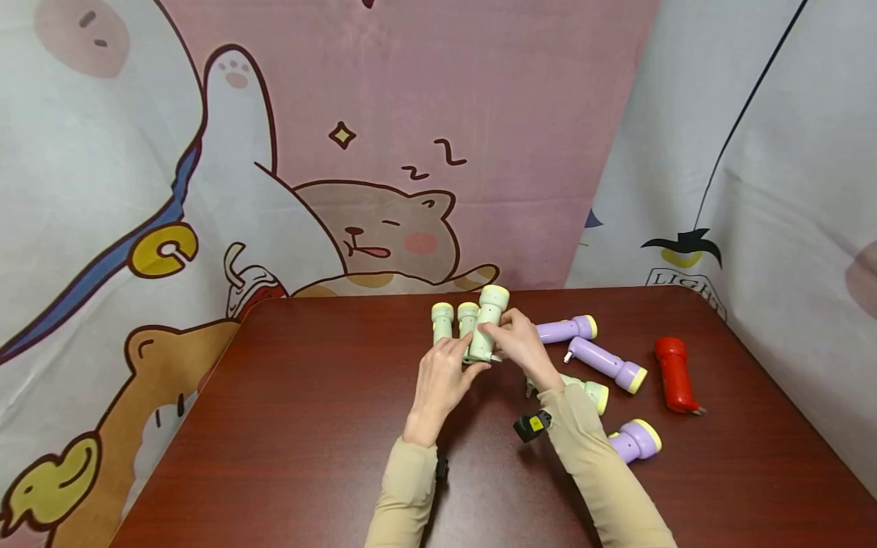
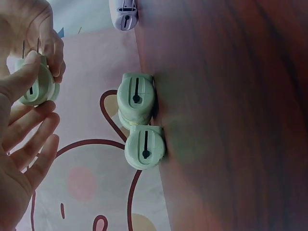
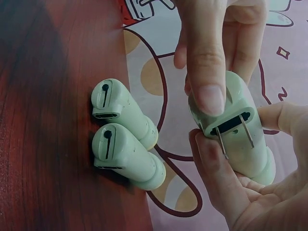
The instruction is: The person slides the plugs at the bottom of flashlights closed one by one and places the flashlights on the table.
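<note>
Beige sleeves (image 1: 606, 464) reach in over the brown desk (image 1: 288, 426). The right grip (image 1: 522, 344) grasps the body of a pale green flashlight (image 1: 488, 323), held slightly tilted above the desk near its far edge, metal prongs (image 3: 246, 131) jutting from its base. The left grip (image 1: 441, 373) pinches that base, thumb against its end. Just left, two green flashlights (image 1: 442, 323) stand upright. To the right lie purple flashlights (image 1: 603, 362), another green one (image 1: 594, 394) and a red one (image 1: 677, 377); the nearest purple one seems partly hidden by the sleeve.
</note>
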`<state>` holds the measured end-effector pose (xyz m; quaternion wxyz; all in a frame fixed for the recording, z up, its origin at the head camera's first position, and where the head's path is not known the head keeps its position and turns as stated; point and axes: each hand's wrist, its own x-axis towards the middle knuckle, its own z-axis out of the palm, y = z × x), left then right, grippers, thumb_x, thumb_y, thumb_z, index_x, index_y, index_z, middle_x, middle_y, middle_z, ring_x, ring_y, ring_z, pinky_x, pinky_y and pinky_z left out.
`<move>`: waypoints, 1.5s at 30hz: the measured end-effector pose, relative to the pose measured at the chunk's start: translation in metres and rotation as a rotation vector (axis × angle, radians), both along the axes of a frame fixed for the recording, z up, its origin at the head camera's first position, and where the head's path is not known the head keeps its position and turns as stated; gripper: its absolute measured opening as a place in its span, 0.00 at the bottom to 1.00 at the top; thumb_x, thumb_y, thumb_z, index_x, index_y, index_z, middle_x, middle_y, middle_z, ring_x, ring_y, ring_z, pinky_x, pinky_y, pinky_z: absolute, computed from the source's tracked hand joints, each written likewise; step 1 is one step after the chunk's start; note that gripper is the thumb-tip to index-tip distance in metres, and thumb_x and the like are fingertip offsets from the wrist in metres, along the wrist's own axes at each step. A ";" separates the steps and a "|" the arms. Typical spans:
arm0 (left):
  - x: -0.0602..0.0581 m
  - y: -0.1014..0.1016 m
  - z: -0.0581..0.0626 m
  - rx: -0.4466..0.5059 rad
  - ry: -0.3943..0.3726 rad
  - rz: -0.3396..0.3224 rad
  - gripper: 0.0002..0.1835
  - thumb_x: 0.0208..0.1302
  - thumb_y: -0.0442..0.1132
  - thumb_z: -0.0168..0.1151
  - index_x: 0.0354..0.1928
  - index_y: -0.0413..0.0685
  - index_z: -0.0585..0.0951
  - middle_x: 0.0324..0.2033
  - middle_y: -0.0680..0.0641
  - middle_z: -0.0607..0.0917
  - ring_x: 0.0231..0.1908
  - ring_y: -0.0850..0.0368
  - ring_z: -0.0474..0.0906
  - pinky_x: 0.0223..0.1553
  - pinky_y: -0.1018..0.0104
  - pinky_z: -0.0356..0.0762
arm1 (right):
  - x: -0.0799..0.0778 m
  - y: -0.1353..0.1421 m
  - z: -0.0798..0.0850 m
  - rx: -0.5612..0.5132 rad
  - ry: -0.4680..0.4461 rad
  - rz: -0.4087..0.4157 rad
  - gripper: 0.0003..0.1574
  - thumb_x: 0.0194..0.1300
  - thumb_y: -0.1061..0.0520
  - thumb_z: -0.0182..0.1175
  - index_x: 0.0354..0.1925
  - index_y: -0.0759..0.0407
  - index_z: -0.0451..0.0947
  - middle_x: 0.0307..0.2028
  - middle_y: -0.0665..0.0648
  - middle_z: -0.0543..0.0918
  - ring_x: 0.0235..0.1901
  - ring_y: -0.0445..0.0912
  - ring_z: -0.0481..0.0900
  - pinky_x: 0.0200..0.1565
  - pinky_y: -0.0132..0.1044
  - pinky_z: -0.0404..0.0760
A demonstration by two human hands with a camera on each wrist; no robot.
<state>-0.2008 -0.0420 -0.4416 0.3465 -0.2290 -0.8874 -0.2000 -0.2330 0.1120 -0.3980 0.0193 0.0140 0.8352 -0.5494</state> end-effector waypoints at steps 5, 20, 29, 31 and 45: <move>0.000 0.000 0.001 -0.001 0.006 -0.015 0.30 0.47 0.51 0.72 0.51 0.41 0.82 0.35 0.49 0.88 0.36 0.57 0.81 0.37 0.67 0.80 | -0.002 0.001 -0.002 -0.011 -0.004 0.003 0.23 0.60 0.49 0.60 0.41 0.67 0.70 0.33 0.59 0.79 0.25 0.40 0.79 0.26 0.30 0.80; 0.000 0.001 0.001 0.002 0.000 0.003 0.29 0.47 0.51 0.73 0.50 0.42 0.82 0.35 0.50 0.88 0.35 0.57 0.81 0.35 0.67 0.80 | 0.000 0.000 -0.001 -0.020 -0.017 -0.004 0.24 0.60 0.49 0.61 0.44 0.68 0.70 0.36 0.60 0.79 0.29 0.44 0.81 0.28 0.31 0.80; 0.001 0.000 0.002 0.001 -0.001 0.006 0.28 0.48 0.51 0.73 0.49 0.42 0.83 0.34 0.50 0.89 0.35 0.56 0.82 0.34 0.66 0.80 | 0.001 0.000 -0.001 -0.033 -0.018 0.001 0.24 0.60 0.50 0.61 0.44 0.68 0.70 0.35 0.60 0.79 0.27 0.43 0.79 0.29 0.31 0.80; 0.001 0.000 0.002 0.001 0.002 0.005 0.27 0.48 0.50 0.73 0.49 0.42 0.83 0.35 0.50 0.89 0.35 0.56 0.82 0.34 0.66 0.80 | 0.001 0.000 0.000 -0.040 -0.018 -0.001 0.24 0.60 0.50 0.61 0.44 0.68 0.70 0.34 0.60 0.79 0.27 0.42 0.79 0.29 0.31 0.80; 0.000 0.000 0.001 -0.005 0.016 0.008 0.26 0.47 0.50 0.74 0.46 0.42 0.85 0.33 0.51 0.89 0.32 0.57 0.82 0.30 0.66 0.80 | 0.003 -0.003 -0.001 -0.008 -0.003 -0.010 0.22 0.60 0.50 0.61 0.42 0.67 0.70 0.34 0.63 0.85 0.24 0.41 0.79 0.26 0.29 0.78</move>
